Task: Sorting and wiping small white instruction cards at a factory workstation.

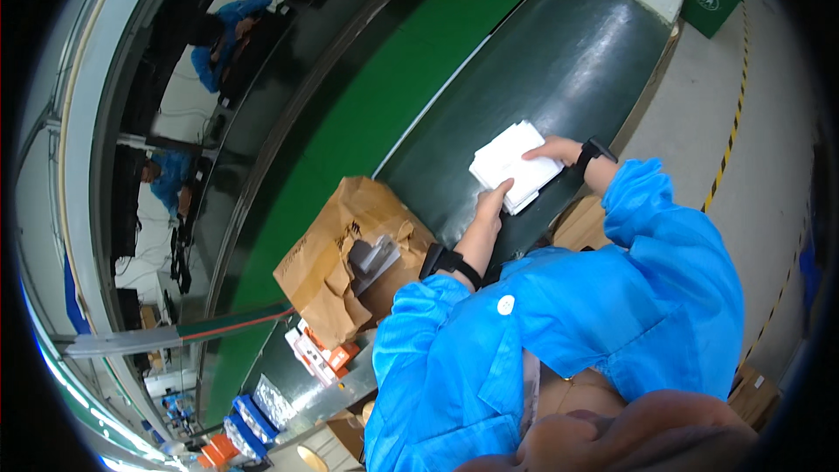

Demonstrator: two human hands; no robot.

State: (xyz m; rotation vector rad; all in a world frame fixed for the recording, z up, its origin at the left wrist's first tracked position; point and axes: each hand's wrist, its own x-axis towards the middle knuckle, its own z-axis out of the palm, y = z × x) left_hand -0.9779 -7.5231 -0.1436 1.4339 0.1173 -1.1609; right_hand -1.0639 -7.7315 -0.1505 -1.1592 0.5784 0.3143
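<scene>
A stack of white sheets or booklets (514,163) lies between my hands above the dark green tabletop (533,61); its edges are slightly uneven. My left hand (492,210) grips the near left side, thumb on top and fingers hidden underneath or behind. At the right side, my right hand (559,152) holds the same stack, its thumb or finger laid over the upper face. Each wrist wears a black band. To the left of my left hand stands a torn-open brown paper bag (328,245) with grey and clear pieces (376,262) showing in its mouth.
Beyond the tabletop runs a bright green belt (350,114). White and orange boxes (323,354) sit behind the bag, with blue packages (252,419) farther left. Two co-workers in blue (218,44) work across the line. A green bin (710,0) stands far right. Cardboard (584,225) is near my body.
</scene>
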